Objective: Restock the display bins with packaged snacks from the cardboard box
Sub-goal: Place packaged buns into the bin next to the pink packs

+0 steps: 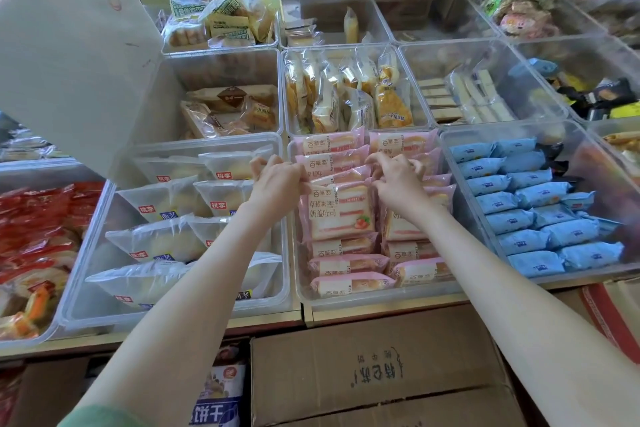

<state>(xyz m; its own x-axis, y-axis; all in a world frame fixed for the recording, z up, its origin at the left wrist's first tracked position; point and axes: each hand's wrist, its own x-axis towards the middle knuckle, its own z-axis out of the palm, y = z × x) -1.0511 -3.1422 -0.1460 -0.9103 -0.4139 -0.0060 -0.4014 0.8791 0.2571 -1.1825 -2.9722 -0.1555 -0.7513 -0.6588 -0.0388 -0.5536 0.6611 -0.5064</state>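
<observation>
Step in hand, as I judge it: seating stock in the clear bin [381, 296] at centre frame, already well filled with two rows of pink packets [341, 215]. Left hand [277, 180] curled, pinching the top edge of an upright one in the left row. Right hand [398, 184] has its fingers bent down into the right row; grip or mere push, cannot tell. Next: ease it level with the row, then reach to the cardboard box [381, 374], bottom centre.

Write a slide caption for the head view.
Left hand and right hand grip pink snack packs in a clear bin.
</observation>
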